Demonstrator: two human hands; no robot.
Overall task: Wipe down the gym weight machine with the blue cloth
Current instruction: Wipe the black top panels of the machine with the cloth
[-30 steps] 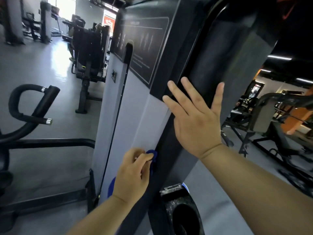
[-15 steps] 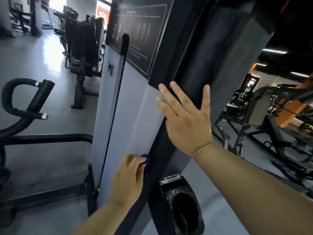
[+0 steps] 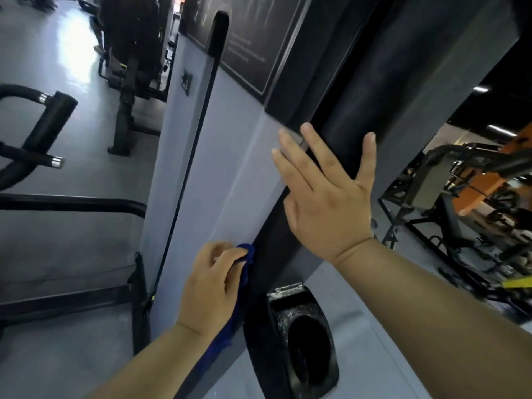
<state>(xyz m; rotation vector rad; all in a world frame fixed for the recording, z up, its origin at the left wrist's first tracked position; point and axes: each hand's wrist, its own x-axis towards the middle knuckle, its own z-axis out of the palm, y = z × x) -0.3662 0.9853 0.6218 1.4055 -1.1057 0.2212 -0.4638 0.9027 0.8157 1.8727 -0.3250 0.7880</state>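
1. change: the left hand (image 3: 213, 286) has slid the blue cloth (image 3: 245, 262) slightly down the grey panel (image 3: 230, 174) of the weight machine (image 3: 172, 156), level with the cup holder (image 3: 305, 341). judgement: the wipe is progressing along the panel's lower edge.
2. cloth location: bunched at the seam between the grey panel and the black column (image 3: 345, 116), with its tail hanging under the wrist.
3. left hand: fingers curled, pinching the cloth.
4. right hand (image 3: 328, 203): stays flat on the black column, fingers spread, holding nothing.

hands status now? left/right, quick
Left hand: fingers curled, gripping the blue cloth.
Right hand: open, fingers spread flat on the weight machine.
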